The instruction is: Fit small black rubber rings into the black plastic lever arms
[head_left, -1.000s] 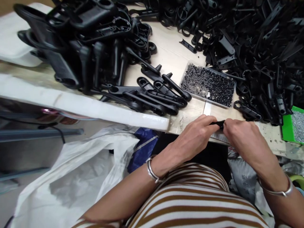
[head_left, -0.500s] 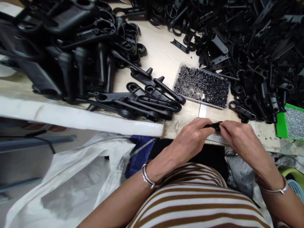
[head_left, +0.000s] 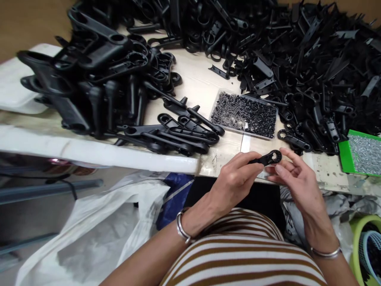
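Observation:
My left hand [head_left: 238,176] pinches a small black plastic part [head_left: 272,157] by its narrow end, above the table's front edge. The part's round ring end points to the right, towards my right hand [head_left: 300,178]. That hand is beside the ring with its fingers apart and curved; nothing shows between them. Just behind the hands lies a clear tray [head_left: 212,113] of tiny black and silvery pieces. Longer black arm-shaped parts [head_left: 190,133] lie in a row to the left of the tray.
Large black parts [head_left: 110,99] are piled at the left, and a broad heap of small black parts [head_left: 321,59] covers the back right. A green box [head_left: 345,155] at the right holds silvery pieces. White foam [head_left: 98,149] edges the table; a yellow-green basket [head_left: 355,254] stands below.
My right hand has come off the black part and its fingers have spread. The part's ring end now shows, while my left hand keeps its hold. The camera view has shifted slightly.

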Demonstrator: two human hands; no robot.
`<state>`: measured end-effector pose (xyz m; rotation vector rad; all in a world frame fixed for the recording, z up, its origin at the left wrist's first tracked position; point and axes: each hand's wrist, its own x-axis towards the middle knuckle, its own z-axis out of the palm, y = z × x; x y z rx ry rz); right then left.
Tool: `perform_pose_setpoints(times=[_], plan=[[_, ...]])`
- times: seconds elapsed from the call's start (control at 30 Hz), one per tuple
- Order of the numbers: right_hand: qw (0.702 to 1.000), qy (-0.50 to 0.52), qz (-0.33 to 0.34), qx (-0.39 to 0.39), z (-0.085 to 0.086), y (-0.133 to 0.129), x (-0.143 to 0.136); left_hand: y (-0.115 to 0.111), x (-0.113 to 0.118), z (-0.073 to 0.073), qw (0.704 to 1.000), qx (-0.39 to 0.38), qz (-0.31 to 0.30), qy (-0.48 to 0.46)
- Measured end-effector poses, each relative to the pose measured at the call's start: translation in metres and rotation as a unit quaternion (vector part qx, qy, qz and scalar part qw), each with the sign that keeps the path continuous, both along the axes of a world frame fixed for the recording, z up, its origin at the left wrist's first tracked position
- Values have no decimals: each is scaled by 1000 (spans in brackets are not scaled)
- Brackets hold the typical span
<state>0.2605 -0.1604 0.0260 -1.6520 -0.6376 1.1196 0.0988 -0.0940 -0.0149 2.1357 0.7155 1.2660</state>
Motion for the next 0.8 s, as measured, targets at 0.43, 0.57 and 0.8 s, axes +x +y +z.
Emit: perform_pose_setpoints(times=[0.43, 0.57, 0.8], plan=[[990, 96, -79, 71, -2, 17, -18, -4, 0, 12, 1000, 27, -13, -5], [989, 63, -101, 89, -9, 25, -19, -6, 3, 5, 1000, 7, 1, -12], [984, 166, 1, 68, -6, 20, -5, -4, 9, 2, 998, -5, 28, -52]])
